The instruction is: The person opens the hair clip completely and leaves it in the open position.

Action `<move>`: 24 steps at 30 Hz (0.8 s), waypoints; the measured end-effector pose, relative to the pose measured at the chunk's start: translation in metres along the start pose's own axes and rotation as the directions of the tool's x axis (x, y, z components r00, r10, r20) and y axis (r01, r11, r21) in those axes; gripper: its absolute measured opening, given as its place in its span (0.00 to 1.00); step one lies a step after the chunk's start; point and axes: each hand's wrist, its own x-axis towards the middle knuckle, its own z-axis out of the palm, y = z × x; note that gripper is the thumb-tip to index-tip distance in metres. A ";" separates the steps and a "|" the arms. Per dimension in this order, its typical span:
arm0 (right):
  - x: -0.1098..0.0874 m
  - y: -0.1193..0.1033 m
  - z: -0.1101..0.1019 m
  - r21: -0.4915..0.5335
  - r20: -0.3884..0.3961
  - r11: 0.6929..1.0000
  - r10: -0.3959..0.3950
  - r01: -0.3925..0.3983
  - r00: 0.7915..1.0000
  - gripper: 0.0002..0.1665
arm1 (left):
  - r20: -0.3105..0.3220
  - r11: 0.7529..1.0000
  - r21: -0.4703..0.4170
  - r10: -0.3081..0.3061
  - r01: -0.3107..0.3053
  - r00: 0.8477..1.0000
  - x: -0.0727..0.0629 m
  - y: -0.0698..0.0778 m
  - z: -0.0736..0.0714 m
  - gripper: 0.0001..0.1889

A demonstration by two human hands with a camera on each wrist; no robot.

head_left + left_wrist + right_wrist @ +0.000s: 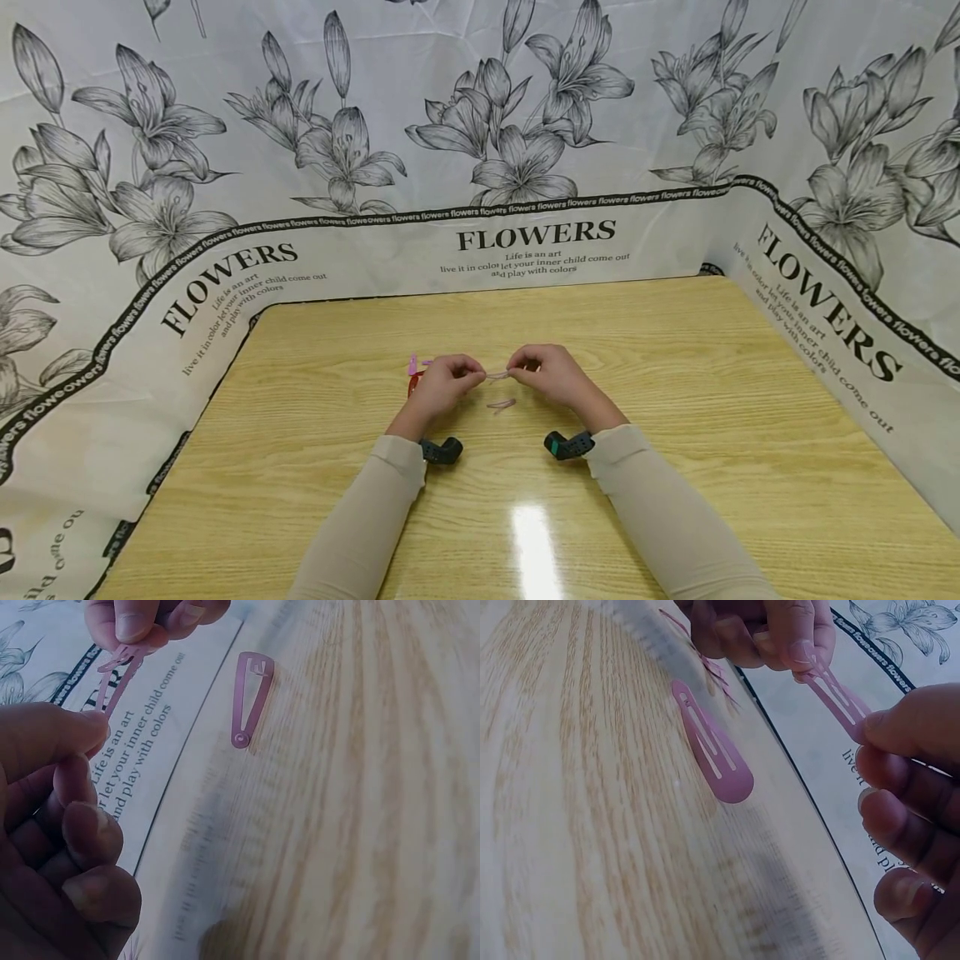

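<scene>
A pink snap hair clip (497, 375) is held level between both hands above the table. My left hand (448, 385) pinches one end between thumb and forefinger. At the other end, which looks wider in the right wrist view, my right hand (557, 375) has a similar pinch. In the left wrist view, the strips of this held clip (125, 686) stand apart near the right fingertips. A second pink hair clip (501, 406) lies on the table just below the hands; its slotted body (736, 786) shows plainly in the right wrist view.
Beyond the left hand lie a pink piece (412, 364) and a red piece (413, 383), both partly hidden by it. The wooden table (675, 375) is enclosed at the back and sides by a white flower-printed cloth (390, 267).
</scene>
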 end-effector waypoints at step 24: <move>0.000 0.010 0.005 -0.029 0.051 0.999 0.018 -0.016 0.999 0.02 | 0.021 0.986 0.168 0.011 -0.014 1.000 -0.004 0.000 0.002 0.05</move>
